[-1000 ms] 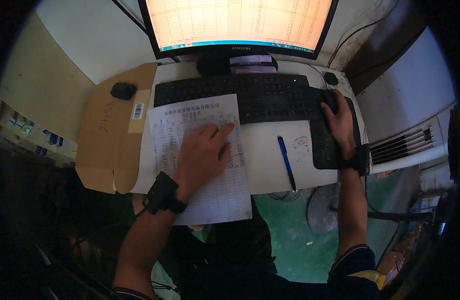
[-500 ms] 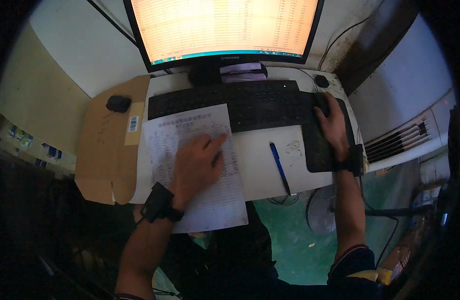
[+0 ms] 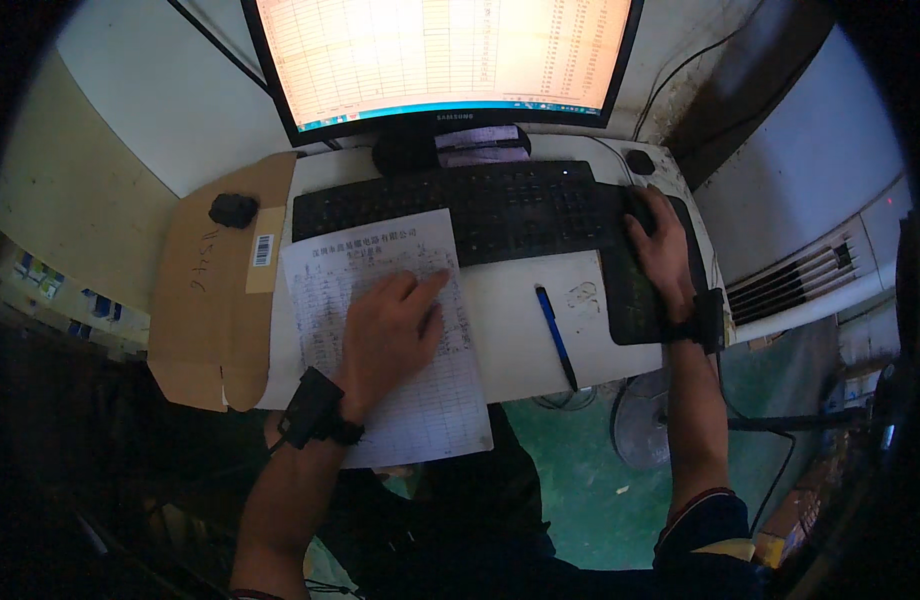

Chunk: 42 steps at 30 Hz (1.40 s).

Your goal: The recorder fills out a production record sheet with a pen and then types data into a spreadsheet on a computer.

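My left hand (image 3: 388, 330) lies over a printed form sheet (image 3: 420, 410) with handwritten entries. Its index finger is stretched toward the sheet's upper right rows, while the other fingers bend loosely and hold nothing. Part of the writing is hidden under this hand. On the right, my right hand (image 3: 666, 258) rests over a black computer mouse (image 3: 637, 208), fingers around it, on a dark mouse pad (image 3: 635, 310). Beyond both hands, a lit monitor (image 3: 430, 60) displays a spreadsheet table. The sheet's upper part overlaps a black keyboard (image 3: 525, 205), and its lower end hangs past the desk's front edge.
A blue pen (image 3: 556, 338) lies on the white desk (image 3: 505, 360) between the sheet and mouse pad. Flat brown cardboard (image 3: 205, 330) at the left bears a small black object (image 3: 234, 210). Another black object (image 3: 639, 161) sits behind the mouse. A round fan-like thing (image 3: 638, 425) stands below the desk.
The view has shifted very slightly, and the sheet and left hand look sharper. Both hands keep nearly the same places, the left pointing on the sheet, the right on the mouse.
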{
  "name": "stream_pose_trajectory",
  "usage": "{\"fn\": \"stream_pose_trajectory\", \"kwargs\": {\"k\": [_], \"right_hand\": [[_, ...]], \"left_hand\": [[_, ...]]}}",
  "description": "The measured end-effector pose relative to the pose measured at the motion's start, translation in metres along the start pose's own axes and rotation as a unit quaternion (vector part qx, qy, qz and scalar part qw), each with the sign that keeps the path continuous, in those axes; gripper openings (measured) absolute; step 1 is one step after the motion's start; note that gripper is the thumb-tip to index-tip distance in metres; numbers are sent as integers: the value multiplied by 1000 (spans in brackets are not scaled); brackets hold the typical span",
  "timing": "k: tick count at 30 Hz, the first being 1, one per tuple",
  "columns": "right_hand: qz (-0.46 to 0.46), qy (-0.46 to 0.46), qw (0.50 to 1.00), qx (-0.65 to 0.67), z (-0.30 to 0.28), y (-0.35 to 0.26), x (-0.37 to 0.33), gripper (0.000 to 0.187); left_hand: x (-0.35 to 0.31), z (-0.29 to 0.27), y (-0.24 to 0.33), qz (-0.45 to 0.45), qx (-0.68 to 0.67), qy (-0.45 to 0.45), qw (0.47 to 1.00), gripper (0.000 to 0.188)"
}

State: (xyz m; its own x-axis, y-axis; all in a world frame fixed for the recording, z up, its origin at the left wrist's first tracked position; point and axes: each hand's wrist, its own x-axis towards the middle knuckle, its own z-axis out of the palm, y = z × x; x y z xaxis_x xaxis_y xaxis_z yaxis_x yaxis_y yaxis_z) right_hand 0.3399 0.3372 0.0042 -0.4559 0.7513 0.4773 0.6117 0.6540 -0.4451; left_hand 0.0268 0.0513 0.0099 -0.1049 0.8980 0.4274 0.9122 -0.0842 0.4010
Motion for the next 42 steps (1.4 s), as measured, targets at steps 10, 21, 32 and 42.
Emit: {"fn": "stream_pose_trajectory", "kwargs": {"k": [10,21,32,42], "right_hand": [[2,-5,1000,-15,4,12,2,48],[-10,-3,999,-31,4,16,1,48],[-21,4,1000,-15,6,18,1,51],[21,25,999,16,3,8,-1,56]], "left_hand": [[-1,6,-6,17,5,22,1000,41],[1,1,-1,1,-15,7,1000,33],[3,0,-1,3,-5,9,1000,33],[1,4,-5,-2,-6,1,1000,37]]}}
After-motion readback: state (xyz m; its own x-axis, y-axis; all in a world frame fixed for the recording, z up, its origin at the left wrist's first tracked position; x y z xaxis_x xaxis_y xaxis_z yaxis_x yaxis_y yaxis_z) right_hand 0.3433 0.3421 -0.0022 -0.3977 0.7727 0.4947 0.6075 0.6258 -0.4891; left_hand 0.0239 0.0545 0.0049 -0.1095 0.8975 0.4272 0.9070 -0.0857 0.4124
